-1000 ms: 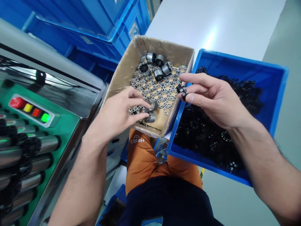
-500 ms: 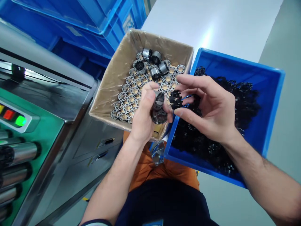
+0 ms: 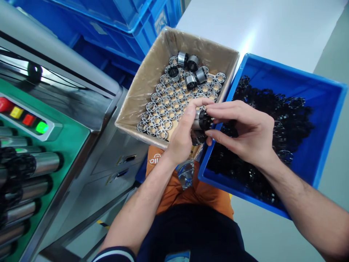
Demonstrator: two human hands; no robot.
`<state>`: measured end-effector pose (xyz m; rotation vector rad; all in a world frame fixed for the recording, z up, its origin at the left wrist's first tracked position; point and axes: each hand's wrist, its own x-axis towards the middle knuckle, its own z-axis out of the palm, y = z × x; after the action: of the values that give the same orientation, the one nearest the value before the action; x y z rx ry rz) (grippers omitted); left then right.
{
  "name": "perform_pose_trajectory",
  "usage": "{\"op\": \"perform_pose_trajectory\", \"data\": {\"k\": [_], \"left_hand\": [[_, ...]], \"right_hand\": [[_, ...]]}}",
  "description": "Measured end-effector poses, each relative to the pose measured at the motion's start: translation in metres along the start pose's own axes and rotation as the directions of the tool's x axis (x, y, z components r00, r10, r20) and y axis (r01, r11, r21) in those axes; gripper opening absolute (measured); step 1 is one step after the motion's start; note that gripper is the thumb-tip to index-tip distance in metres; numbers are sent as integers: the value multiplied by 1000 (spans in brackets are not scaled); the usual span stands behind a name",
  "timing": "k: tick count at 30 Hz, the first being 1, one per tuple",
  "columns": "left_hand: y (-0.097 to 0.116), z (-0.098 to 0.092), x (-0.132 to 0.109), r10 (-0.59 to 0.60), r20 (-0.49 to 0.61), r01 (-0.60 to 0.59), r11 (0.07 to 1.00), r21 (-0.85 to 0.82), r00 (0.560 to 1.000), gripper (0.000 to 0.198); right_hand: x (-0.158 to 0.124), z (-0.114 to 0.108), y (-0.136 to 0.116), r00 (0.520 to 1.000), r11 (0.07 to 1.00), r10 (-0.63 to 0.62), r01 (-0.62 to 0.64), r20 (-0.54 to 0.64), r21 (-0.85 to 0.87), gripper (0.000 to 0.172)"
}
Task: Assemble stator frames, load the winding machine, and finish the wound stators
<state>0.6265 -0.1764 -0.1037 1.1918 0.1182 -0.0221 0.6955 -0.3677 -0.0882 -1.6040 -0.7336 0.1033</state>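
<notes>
My left hand [image 3: 183, 135] is closed around two small metal cylinders [image 3: 196, 123], one above the other, over the near right corner of the cardboard box [image 3: 141, 87]. My right hand [image 3: 245, 131] pinches a black toothed plastic ring [image 3: 205, 120] and presses it against the end of the upper cylinder. Both hands meet between the box and the blue bin [image 3: 327, 142]. Rows of upright metal cylinders [image 3: 169, 105] fill the box floor, and a few lie loose at its far end.
The blue bin holds a heap of black plastic rings [image 3: 272, 120]. A machine at left has a green panel with coloured buttons [image 3: 24, 118] and steel rods [image 3: 40, 163]. Blue crates [image 3: 114, 22] are stacked behind the box. A white tabletop [image 3: 259, 32] lies beyond.
My left hand lifted two cylinders out of the box and brought them toward my right hand. My right hand moved the black ring from apart to pressed on the upper cylinder's end.
</notes>
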Motion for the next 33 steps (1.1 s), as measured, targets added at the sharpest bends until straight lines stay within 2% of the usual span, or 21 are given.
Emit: {"op": "perform_pose_trajectory", "data": {"k": [7,14,20,23,25,26,28,30,33], "left_hand": [[-1,-5,-2,20,66,-19,1000,-10,998,49],[-3,-7,-3,8,62,-13,997,81,998,59],[-2,-8,-2,-6,98,-1,998,69,995,58],[-2,-7,3,84,48,-87,995,53,995,52],[-1,-5,5,132,-7,-131,989,72,991,54],[-1,-5,5,132,0,-132,987,94,991,54],[2,-4,4,110,81,-121,980,155,991,48],[4,-3,3,118,179,-152,970,190,977,41],[5,-2,0,177,164,-207,960,187,970,44]], "right_hand": [[4,-2,0,997,997,-71,72,40,-11,49],[6,-3,-3,998,998,54,-55,33,25,40],[9,-4,-3,998,999,49,-49,40,5,34],[12,-6,-14,992,979,115,-104,-54,175,23],[15,-5,-24,970,921,212,-158,-118,357,11],[15,-3,-29,959,884,254,-179,-122,431,8],[15,1,-34,953,837,290,-206,-91,508,10],[13,4,-33,962,842,270,-214,-44,496,16],[11,1,-24,980,920,198,-184,-6,345,27]]}}
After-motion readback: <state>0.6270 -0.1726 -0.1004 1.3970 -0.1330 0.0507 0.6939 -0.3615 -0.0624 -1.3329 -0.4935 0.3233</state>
